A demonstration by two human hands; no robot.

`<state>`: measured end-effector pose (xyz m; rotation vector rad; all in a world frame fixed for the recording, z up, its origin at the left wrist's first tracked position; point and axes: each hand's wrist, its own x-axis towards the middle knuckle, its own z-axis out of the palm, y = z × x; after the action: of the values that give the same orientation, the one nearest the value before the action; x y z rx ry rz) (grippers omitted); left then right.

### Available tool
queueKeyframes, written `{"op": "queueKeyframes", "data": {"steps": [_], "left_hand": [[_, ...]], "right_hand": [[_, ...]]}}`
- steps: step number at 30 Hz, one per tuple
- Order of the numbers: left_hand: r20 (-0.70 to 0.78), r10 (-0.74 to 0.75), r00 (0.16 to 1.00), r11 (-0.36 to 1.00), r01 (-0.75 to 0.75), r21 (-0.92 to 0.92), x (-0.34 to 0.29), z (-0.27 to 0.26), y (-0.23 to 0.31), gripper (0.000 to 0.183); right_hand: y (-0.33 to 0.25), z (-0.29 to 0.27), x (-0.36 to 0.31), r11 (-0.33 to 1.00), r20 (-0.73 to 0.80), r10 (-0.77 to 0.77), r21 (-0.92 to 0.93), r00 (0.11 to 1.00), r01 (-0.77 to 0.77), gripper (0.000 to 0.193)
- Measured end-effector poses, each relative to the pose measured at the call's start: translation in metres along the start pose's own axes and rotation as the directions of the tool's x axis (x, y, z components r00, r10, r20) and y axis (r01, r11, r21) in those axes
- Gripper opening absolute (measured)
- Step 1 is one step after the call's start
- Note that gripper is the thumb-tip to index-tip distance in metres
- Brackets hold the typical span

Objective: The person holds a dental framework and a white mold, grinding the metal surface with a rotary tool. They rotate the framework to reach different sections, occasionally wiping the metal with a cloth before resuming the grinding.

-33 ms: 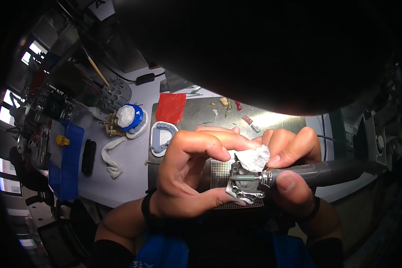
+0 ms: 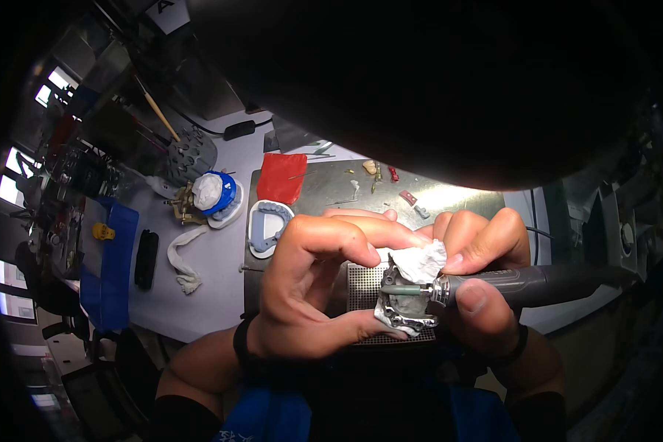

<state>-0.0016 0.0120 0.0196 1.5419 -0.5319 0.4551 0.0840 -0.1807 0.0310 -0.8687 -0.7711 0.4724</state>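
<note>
A shiny metal dental framework [image 2: 409, 322], curved like an arch, is pinched between the fingers and thumb of my left hand [image 2: 298, 283]. White crumpled tissue [image 2: 420, 262] is wrapped about it, bunched at its far side and peeking out below. My right hand [image 2: 490, 276] grips a dark grey rotary handpiece [image 2: 541, 286] from the right, thumb on the near side. Its green-grey pointed grinding bit [image 2: 400, 291] lies across the opening of the arch, by the framework's left part. Whether the tip touches metal cannot be told. Fingers of both hands meet near the tissue.
Beneath my hands is a perforated metal grille [image 2: 362, 283]. Beyond lie a metal plate [image 2: 331, 180], a red sheet [image 2: 281, 177] and a grey dental model [image 2: 270, 230]. To the left stand a model on a blue-ringed articulator [image 2: 227, 194], a twisted tissue [image 2: 180, 258] and a blue bin [image 2: 114, 258].
The bit has shifted slightly away from me, and the framework with its tissue has moved a touch to the right. Both grips are the same.
</note>
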Motion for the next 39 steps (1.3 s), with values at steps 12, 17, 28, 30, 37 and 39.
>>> {"op": "queueKeyframes", "data": {"steps": [12,17,28,30,37,39], "left_hand": [[-0.008,0.014,1.0,0.999,-0.014,-0.042,0.0,0.003,-0.001,0.053],[0.004,0.034,0.999,0.999,-0.034,-0.003,0.0,0.001,0.001,0.054],[0.007,0.033,0.999,0.999,-0.033,0.01,0.001,0.0,0.001,0.052],[0.004,0.035,0.999,0.999,-0.035,0.007,0.001,0.0,0.001,0.052],[0.034,0.006,0.999,0.997,-0.009,0.081,0.0,-0.003,0.0,0.057],[0.029,0.02,0.999,0.999,-0.022,0.048,0.0,0.0,-0.001,0.053]], "right_hand": [[0.002,-0.01,0.0,0.996,0.084,-0.058,-0.057,0.995,0.062,0.023],[0.003,-0.011,0.0,0.997,0.099,-0.073,-0.025,0.992,0.076,0.024],[0.002,-0.012,0.0,0.999,0.112,-0.035,-0.005,0.993,0.035,0.02],[0.0,-0.009,0.0,1.0,0.086,-0.023,0.002,0.996,0.023,0.02],[-0.005,-0.002,-0.003,0.999,-0.025,0.043,0.022,0.999,-0.043,0.02],[-0.001,-0.008,-0.002,1.0,0.025,0.007,0.021,1.0,-0.008,0.02]]}}
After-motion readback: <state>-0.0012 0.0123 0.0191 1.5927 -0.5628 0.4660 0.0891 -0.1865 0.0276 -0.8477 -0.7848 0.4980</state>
